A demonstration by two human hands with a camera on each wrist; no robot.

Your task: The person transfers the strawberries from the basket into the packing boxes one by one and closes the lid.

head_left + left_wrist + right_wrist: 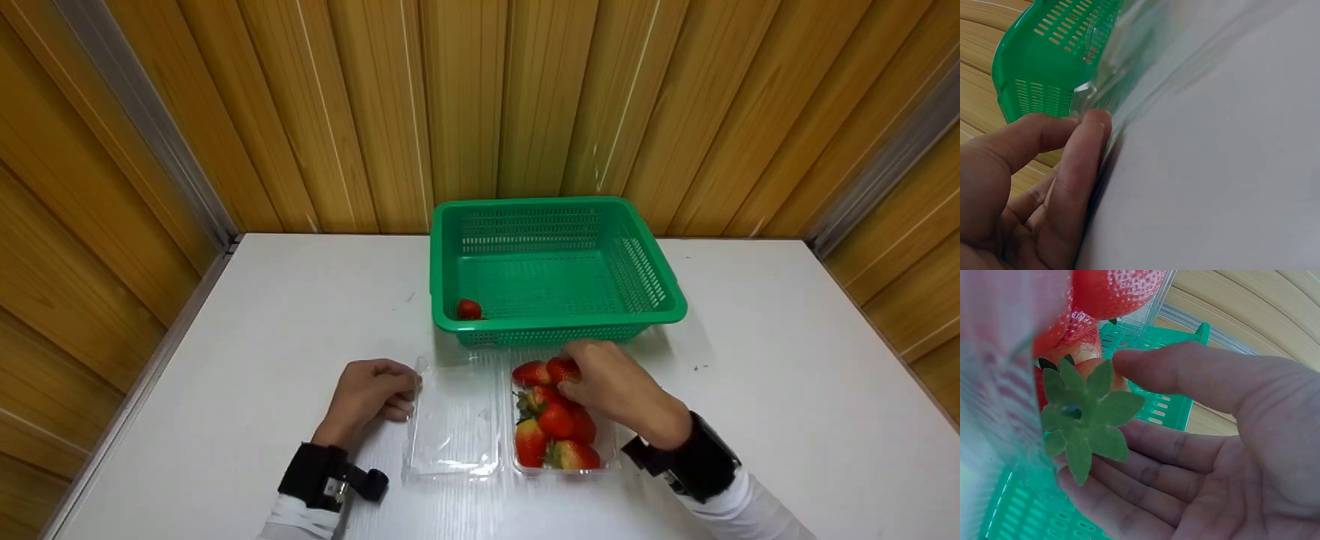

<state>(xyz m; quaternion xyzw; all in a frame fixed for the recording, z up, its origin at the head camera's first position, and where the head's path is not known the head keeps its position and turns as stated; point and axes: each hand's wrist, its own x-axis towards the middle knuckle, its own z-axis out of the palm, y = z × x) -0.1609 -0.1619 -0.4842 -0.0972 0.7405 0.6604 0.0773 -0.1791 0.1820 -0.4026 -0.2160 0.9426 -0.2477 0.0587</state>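
A clear plastic clamshell box (609,453) lies opened flat, its right half filled with several red strawberries (556,420). Its lid (454,420) forms the left half. My left hand (375,388) pinches the lid's left edge; thumb and forefinger (1081,152) meet on the thin plastic in the left wrist view. At the far end of the filled half, my right hand (619,386) holds a strawberry (562,370) between thumb and fingers. That strawberry's green leafy cap (1086,410) faces the right wrist camera and hides part of the fruit.
Just behind the box stands a green perforated basket (559,326), with red strawberry (469,309) showing in its near left corner. The white table (780,390) is bounded by wood-patterned panels (465,112) at the back and sides.
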